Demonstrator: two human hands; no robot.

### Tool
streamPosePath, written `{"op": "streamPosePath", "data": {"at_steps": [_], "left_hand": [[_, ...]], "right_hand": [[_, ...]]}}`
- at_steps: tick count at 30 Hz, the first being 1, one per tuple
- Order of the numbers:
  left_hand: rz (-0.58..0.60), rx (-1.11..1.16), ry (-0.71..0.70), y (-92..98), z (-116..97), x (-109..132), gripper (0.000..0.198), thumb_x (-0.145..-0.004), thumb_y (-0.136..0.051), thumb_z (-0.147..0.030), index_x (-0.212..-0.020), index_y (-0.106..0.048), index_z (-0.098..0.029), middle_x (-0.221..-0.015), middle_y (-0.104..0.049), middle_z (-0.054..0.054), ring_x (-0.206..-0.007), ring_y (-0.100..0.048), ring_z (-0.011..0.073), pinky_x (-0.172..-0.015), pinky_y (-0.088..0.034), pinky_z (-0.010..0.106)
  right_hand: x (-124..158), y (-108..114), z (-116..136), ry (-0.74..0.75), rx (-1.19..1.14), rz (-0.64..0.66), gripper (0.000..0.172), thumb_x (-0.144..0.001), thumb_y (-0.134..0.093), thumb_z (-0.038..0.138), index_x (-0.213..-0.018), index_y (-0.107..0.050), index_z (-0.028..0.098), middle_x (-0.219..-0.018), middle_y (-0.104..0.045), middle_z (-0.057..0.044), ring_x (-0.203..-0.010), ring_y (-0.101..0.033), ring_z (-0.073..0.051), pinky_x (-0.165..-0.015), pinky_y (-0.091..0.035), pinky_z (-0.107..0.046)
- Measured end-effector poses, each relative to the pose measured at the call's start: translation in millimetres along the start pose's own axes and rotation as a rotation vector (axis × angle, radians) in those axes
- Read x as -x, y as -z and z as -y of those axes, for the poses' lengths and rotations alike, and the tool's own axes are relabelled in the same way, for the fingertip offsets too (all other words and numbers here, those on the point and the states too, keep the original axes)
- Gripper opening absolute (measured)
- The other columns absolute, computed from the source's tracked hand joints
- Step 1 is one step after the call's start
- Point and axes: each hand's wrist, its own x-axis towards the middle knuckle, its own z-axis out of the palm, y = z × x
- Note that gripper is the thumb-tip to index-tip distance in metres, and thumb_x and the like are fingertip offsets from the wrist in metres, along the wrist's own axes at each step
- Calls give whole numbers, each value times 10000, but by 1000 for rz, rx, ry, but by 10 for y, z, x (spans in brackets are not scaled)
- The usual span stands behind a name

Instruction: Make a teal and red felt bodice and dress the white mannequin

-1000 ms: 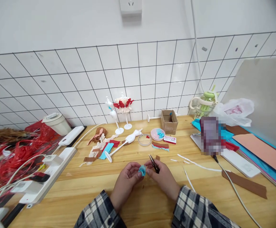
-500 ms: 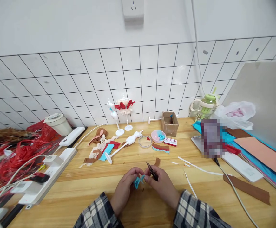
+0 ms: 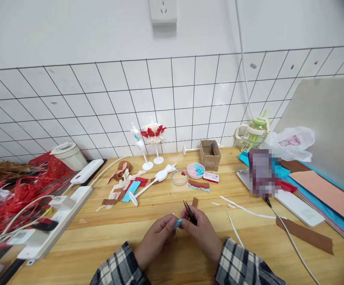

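Both hands meet low over the wooden table (image 3: 172, 257), just in front of me. My left hand (image 3: 157, 239) is closed, pinching a small blue paper piece (image 3: 178, 223) between its fingertips. My right hand (image 3: 201, 231) is closed too. It pinches the same blue piece and holds small dark scissors (image 3: 189, 211), whose blades point up and away from me. A little brown paper scrap (image 3: 195, 202) lies on the table just beyond the scissors.
A white doll stand (image 3: 148, 184) and paper scraps (image 3: 124, 186) lie further back, with a dressed figure stand (image 3: 154, 136), two small dishes (image 3: 188, 174) and a cardboard box (image 3: 210, 154). A power strip (image 3: 56, 215) and cables are at left. Coloured sheets (image 3: 326, 190) are stacked at right.
The blue paper piece has been squeezed smaller between the fingertips, and both hands have drawn slightly nearer to me. The scissors stay in my right hand.
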Motion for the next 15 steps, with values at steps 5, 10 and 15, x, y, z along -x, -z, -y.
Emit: {"op": "streamPosePath", "data": {"at_steps": [5,10,15], "left_hand": [[-55,-45,2,-20,-6,10,395,-776,-610,-569,-797,-553,-179,-597,-523,-46,-475,-396,82,-474,-298,208],[-43,76,26,-18,34,-16,415,-792,-585,-570,-862,-582,-161,-600,-569,-21,-473,-453,90,-468,-344,206],[-132,104,-28,8,11,-6,411,-804,-588,-519,-990,-634,-155,-720,-601,13,-569,-497,118,-568,-437,253]], "right_hand": [[9,3,50,-24,-64,-18,135,-702,-589,290,-721,-504,188,-606,-417,54,-563,-376,-102,-535,-298,-235],[-9,42,33,-103,-136,-81,167,-699,-600,314,-750,-500,190,-556,-368,79,-472,-297,-76,-459,-234,-224],[-15,52,17,-157,-235,-103,184,-685,-601,302,-760,-473,193,-526,-335,101,-413,-230,-51,-393,-172,-209]]}}
